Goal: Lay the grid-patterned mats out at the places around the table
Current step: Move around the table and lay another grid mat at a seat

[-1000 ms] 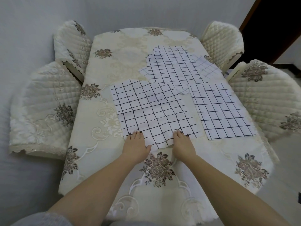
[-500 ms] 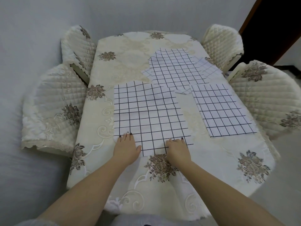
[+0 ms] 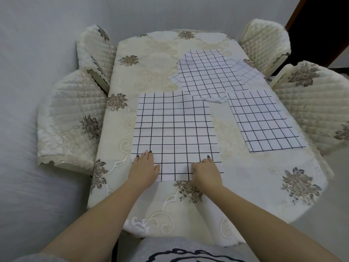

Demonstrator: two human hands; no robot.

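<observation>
A white mat with a black grid (image 3: 175, 137) lies flat on the near left part of the table (image 3: 160, 53). My left hand (image 3: 144, 167) rests flat on its near left corner, fingers straight. My right hand (image 3: 206, 171) presses on its near right edge, fingers foreshortened. A second grid mat (image 3: 264, 120) lies flat at the right side. Further back, a rumpled grid mat (image 3: 207, 74) lies over another one with finer lines (image 3: 245, 72).
A cream floral tablecloth covers the table. Quilted cream chairs stand around it: two on the left (image 3: 71, 120) (image 3: 94, 50) and two on the right (image 3: 264, 38) (image 3: 311, 103). A dark doorway (image 3: 321, 25) is at the back right.
Both hands have slid the near mat toward me and to the left. It has come off the rumpled mat behind it and now lies smooth and square.
</observation>
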